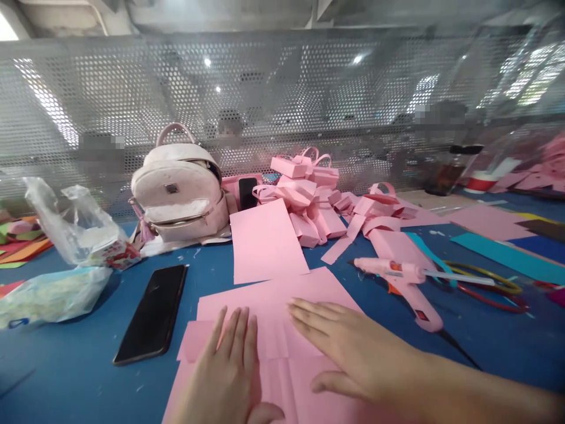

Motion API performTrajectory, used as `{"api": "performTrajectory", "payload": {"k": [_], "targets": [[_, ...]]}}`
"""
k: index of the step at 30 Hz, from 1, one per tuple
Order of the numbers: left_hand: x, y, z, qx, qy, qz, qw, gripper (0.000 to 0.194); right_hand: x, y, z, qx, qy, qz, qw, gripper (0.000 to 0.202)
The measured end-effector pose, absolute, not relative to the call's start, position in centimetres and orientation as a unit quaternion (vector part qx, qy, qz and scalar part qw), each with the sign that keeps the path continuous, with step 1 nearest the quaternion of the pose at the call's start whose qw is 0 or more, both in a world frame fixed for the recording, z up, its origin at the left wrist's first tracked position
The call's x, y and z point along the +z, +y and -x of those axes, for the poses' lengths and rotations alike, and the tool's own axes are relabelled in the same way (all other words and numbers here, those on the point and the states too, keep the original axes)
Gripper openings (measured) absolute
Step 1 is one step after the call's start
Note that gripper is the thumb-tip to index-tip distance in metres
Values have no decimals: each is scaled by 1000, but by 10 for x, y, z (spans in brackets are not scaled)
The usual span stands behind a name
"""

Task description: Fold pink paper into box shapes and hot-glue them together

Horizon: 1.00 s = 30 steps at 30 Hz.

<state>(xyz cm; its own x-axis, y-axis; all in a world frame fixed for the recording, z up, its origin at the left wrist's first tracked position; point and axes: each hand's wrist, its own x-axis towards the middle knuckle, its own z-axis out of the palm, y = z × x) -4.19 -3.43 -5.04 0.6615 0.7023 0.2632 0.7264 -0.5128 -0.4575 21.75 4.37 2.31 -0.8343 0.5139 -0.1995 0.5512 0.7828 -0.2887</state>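
Pink paper [273, 341] with creases running along its middle lies on the blue table in front of me. My left hand [229, 365] rests flat on its left part, fingers stretched out. On the right part lies my right hand [339, 335], also flat, with its thumb apart from the fingers. A narrower pink piece [190, 338] shows beside my left fingers. Just beyond, a separate pink sheet [267, 244] touches or slightly overlaps the far edge. The near end of the paper is partly hidden under my hands.
A pink glue gun [397, 274] lies right, near scissors [489, 294]. Left are a black phone [152, 315] and plastic bags [57, 294]. Behind stand a pale backpack [179, 188] and a pile of pink paper baskets [304, 188]. A perforated metal panel [282, 88] closes the back.
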Motion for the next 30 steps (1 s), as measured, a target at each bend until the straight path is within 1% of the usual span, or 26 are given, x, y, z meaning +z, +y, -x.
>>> {"api": "performTrajectory", "payload": {"k": [4, 8, 12, 15, 18, 21, 23, 26, 28, 30], "targets": [[-55, -40, 50, -32, -423, 870, 249, 91, 38, 42, -200, -193, 939, -272, 84, 83], [-59, -40, 55, -36, -430, 877, 214, 97, 36, 46, -174, -200, 949, -232, 73, 84], [-59, -40, 60, -23, -418, 886, 197, 95, 16, 49, -154, -140, 965, -213, 59, 95], [-59, -41, 63, -20, -421, 886, 191, 91, 3, 49, -157, -95, 970, -216, 54, 105], [-57, -41, 63, -21, -430, 885, 177, 86, -1, 52, -175, -97, 966, -238, 44, 110], [-57, -41, 62, -21, -431, 886, 169, 86, -2, 55, -205, -90, 956, -271, 64, 111], [-57, -41, 62, -20, -429, 887, 172, 86, -9, 57, -229, -71, 950, -299, 58, 110], [-55, -40, 61, -22, -423, 887, 187, 87, -33, 57, -269, -34, 950, -310, 19, 109], [-51, -39, 59, -25, -412, 887, 207, 91, -52, 56, -292, 7, 946, -322, -39, 112], [-45, -37, 57, -32, -397, 888, 230, 97, -65, 54, -310, 30, 946, -315, -66, 112]]}}
